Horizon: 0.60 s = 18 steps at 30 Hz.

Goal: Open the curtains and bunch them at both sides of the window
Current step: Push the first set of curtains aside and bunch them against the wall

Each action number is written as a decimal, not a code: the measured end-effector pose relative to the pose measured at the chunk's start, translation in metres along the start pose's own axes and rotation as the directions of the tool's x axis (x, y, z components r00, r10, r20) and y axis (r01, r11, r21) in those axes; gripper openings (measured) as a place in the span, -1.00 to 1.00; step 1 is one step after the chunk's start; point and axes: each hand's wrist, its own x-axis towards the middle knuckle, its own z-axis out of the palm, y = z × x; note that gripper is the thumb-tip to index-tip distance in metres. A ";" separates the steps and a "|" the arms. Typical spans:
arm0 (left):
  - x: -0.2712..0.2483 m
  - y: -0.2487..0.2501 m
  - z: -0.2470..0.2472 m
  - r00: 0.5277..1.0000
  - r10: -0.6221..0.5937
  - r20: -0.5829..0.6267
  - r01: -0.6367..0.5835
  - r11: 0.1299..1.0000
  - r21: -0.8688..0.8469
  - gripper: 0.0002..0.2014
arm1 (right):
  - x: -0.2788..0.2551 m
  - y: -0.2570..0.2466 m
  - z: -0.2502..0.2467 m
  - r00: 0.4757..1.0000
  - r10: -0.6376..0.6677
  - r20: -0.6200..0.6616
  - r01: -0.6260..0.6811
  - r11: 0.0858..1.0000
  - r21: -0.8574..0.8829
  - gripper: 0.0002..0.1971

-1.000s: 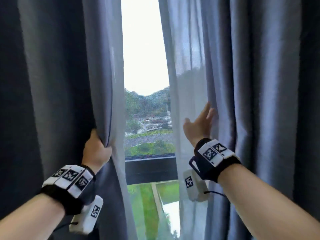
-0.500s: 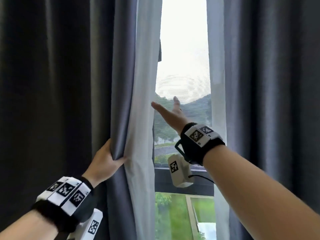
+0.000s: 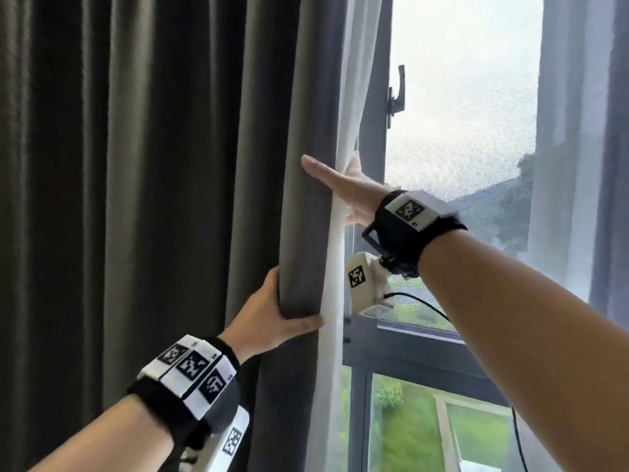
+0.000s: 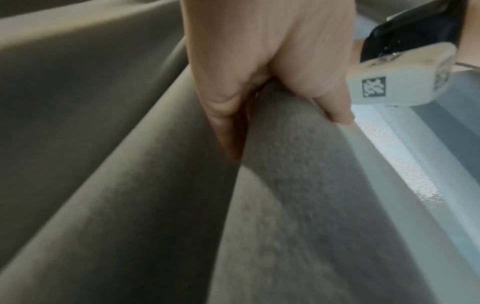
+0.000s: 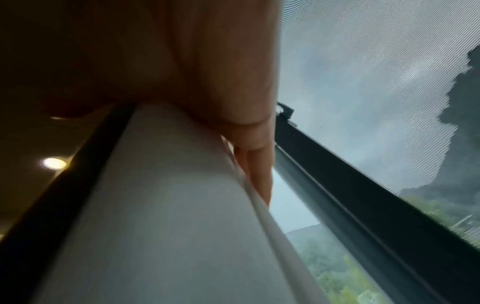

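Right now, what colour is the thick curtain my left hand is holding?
Dark grey curtain, clearest in the head view.

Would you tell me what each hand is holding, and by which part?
Left hand grips the dark curtain by its edge fold; right hand lies on the sheer curtain.

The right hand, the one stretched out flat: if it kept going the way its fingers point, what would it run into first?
Most likely the sheer white curtain: the right hand already has its fingers behind that edge. Beyond lies the dark window frame, though depth is unclear.
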 end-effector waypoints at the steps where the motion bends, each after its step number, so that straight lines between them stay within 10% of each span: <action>1: -0.004 0.002 0.007 1.000 -0.016 0.022 0.017 0.999 -0.031 -0.06 | -0.001 -0.004 0.005 1.000 -0.004 0.012 0.004 1.000 0.010 0.32; 8: -0.010 0.015 0.047 0.996 0.040 -0.076 -0.055 0.978 -0.203 0.17 | -0.011 -0.020 0.024 0.998 -0.036 0.050 0.030 0.993 0.114 0.31; 13: -0.009 0.003 0.044 0.906 -0.181 -0.382 0.130 0.979 -0.156 -0.23 | -0.010 -0.026 0.037 0.991 -0.053 0.125 0.039 0.993 0.108 0.03; 18: -0.019 -0.012 -0.008 0.857 -0.166 -0.488 0.211 0.977 0.038 -0.61 | 0.009 -0.026 0.041 0.990 0.019 -0.141 -0.021 1.000 -0.010 0.09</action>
